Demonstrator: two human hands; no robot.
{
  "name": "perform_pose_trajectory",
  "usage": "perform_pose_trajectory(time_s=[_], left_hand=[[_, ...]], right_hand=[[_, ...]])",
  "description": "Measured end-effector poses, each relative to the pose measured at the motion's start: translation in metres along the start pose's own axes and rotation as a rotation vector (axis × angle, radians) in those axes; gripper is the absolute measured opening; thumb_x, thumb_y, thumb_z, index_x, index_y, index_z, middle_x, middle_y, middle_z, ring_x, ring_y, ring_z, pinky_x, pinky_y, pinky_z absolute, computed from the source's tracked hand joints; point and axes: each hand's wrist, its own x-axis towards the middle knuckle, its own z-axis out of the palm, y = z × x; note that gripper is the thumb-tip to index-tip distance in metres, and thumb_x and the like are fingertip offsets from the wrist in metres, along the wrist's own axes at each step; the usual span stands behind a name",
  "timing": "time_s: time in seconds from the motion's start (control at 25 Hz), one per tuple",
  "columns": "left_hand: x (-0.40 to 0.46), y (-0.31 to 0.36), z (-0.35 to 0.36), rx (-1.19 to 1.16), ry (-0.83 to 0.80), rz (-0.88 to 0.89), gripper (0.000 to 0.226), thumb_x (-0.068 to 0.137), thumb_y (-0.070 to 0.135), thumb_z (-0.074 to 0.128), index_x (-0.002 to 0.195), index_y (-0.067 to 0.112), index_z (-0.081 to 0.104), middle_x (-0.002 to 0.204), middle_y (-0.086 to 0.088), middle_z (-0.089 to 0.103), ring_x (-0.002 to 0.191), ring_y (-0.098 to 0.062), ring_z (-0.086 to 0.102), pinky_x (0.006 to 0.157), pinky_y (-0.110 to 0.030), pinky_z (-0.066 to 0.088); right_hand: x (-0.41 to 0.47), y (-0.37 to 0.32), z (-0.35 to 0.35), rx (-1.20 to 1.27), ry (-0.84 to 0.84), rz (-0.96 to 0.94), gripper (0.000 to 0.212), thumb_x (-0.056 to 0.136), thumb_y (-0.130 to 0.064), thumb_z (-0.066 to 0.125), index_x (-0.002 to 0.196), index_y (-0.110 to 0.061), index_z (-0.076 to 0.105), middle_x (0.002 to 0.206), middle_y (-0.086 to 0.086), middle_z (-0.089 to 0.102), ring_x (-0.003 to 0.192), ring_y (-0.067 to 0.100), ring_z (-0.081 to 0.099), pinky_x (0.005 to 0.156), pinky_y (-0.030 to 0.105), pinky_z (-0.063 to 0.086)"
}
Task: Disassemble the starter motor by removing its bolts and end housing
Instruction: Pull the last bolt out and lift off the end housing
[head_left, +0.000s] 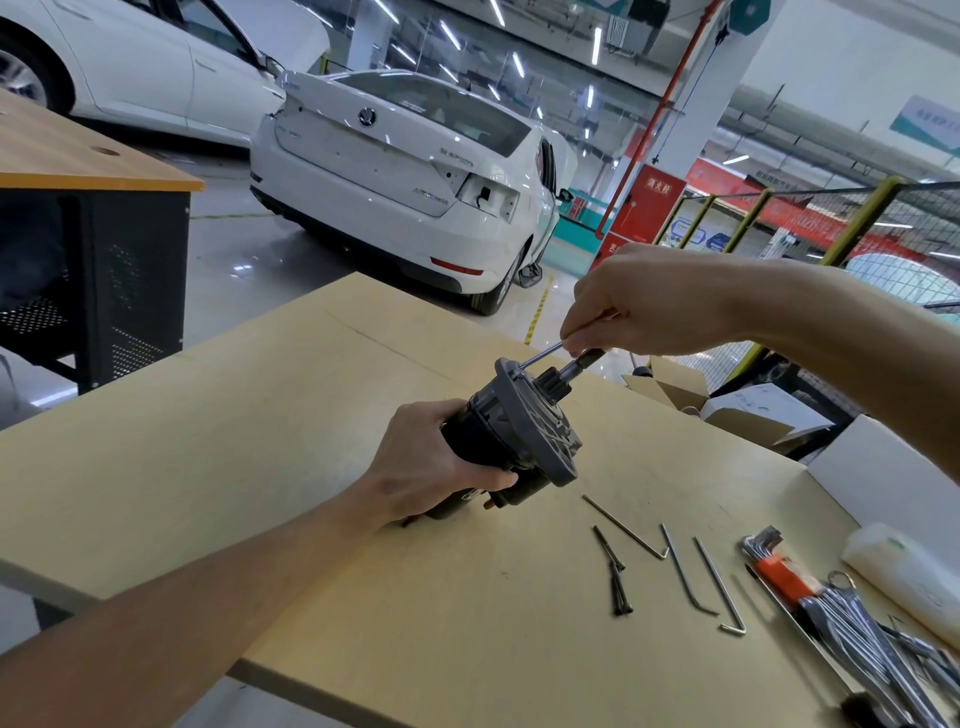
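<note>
A black starter motor (483, 441) with a grey end flange (530, 415) is held tilted above the wooden table (260, 441). My left hand (431, 462) grips its black body from the left. My right hand (644, 306) pinches a thin metal hex key (540, 356) whose tip meets the flange rim near the top. The pinion shaft (576, 366) sticks out of the flange just under my right fingers. Several dark long bolts (615, 577) lie loose on the table in front of the motor.
Three bent hex keys (680, 571) lie right of the bolts. A tray of wrenches and a hex key set (841, 613) sits at the lower right, a white roll (904, 571) beside it. Open cardboard boxes (727, 410) stand beyond the table's right edge. White cars are parked behind.
</note>
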Motion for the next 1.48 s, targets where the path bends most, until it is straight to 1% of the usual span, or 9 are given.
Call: perform_pose_trajectory(time_s=[0.32,0.44,0.64,0.8,0.92,1.0,1.12,1.28,1.48], left_hand=[[0.000,0.001,0.000,0.000,0.002,0.008,0.059,0.048,0.050,0.081,0.096,0.016,0.075,0.086,0.000,0.074,0.085,-0.022,0.068,0.081,-0.048,0.056],[0.000,0.001,0.000,0.001,0.000,0.003,0.061,0.047,0.051,0.080,0.098,0.017,0.076,0.087,0.002,0.075,0.086,-0.020,0.069,0.081,-0.046,0.057],[0.001,0.001,0.000,-0.003,0.004,-0.015,0.062,0.046,0.052,0.080,0.099,0.019,0.076,0.088,0.004,0.075,0.086,-0.017,0.069,0.082,-0.044,0.058],[0.001,-0.001,0.000,-0.010,0.013,-0.028,0.057,0.047,0.050,0.081,0.096,0.021,0.076,0.086,0.003,0.075,0.084,-0.019,0.069,0.080,-0.047,0.057],[0.001,0.000,0.001,-0.009,0.003,-0.026,0.061,0.046,0.051,0.081,0.098,0.021,0.076,0.088,0.005,0.075,0.086,-0.018,0.069,0.082,-0.046,0.058],[0.001,0.000,0.001,-0.009,0.004,-0.021,0.063,0.046,0.052,0.081,0.100,0.020,0.076,0.089,0.006,0.075,0.087,-0.017,0.069,0.083,-0.044,0.058],[0.001,0.000,0.001,-0.009,0.007,-0.017,0.059,0.046,0.050,0.082,0.097,0.019,0.076,0.086,0.004,0.075,0.085,-0.019,0.069,0.081,-0.045,0.058],[0.002,-0.001,0.001,-0.005,0.008,-0.012,0.056,0.047,0.048,0.082,0.094,0.019,0.076,0.084,0.003,0.074,0.083,-0.020,0.069,0.080,-0.046,0.057],[0.001,-0.001,0.001,0.002,0.003,-0.006,0.058,0.047,0.050,0.082,0.096,0.019,0.076,0.086,0.004,0.075,0.083,-0.017,0.069,0.080,-0.043,0.058]], right_hand=[[-0.002,-0.004,-0.001,-0.042,-0.031,-0.009,0.029,0.097,-0.034,0.052,0.104,-0.019,0.075,0.091,-0.009,0.069,0.089,0.010,0.059,0.087,0.035,0.046],[-0.004,-0.010,0.002,-0.210,-0.008,-0.046,0.027,0.099,-0.029,0.050,0.108,-0.019,0.072,0.098,-0.006,0.067,0.098,0.013,0.056,0.092,0.039,0.045],[-0.003,-0.021,0.009,-0.536,0.043,-0.064,0.029,0.095,-0.007,0.051,0.120,-0.009,0.064,0.113,0.009,0.065,0.112,0.029,0.062,0.097,0.044,0.050],[0.000,-0.024,0.016,-0.578,0.068,-0.040,0.020,0.094,-0.007,0.052,0.110,-0.002,0.062,0.104,0.013,0.066,0.098,0.032,0.065,0.088,0.041,0.054],[0.000,-0.019,0.016,-0.484,0.095,-0.021,0.012,0.094,-0.001,0.052,0.098,0.002,0.063,0.092,0.022,0.064,0.086,0.040,0.061,0.071,0.041,0.045],[-0.002,-0.019,0.019,-0.487,0.130,-0.034,0.012,0.093,-0.002,0.055,0.103,0.001,0.063,0.096,0.020,0.064,0.092,0.038,0.062,0.078,0.044,0.049],[-0.005,-0.018,0.024,-0.568,0.163,-0.095,0.025,0.092,-0.013,0.062,0.116,-0.008,0.061,0.109,0.008,0.060,0.106,0.026,0.059,0.093,0.044,0.052],[-0.007,-0.012,0.020,-0.594,0.087,-0.142,0.039,0.091,-0.016,0.065,0.129,-0.016,0.056,0.120,0.005,0.055,0.115,0.022,0.054,0.099,0.041,0.050],[-0.010,-0.020,0.024,-0.527,0.074,-0.115,0.040,0.095,-0.011,0.057,0.134,-0.014,0.052,0.126,0.005,0.056,0.122,0.023,0.052,0.106,0.040,0.043]])
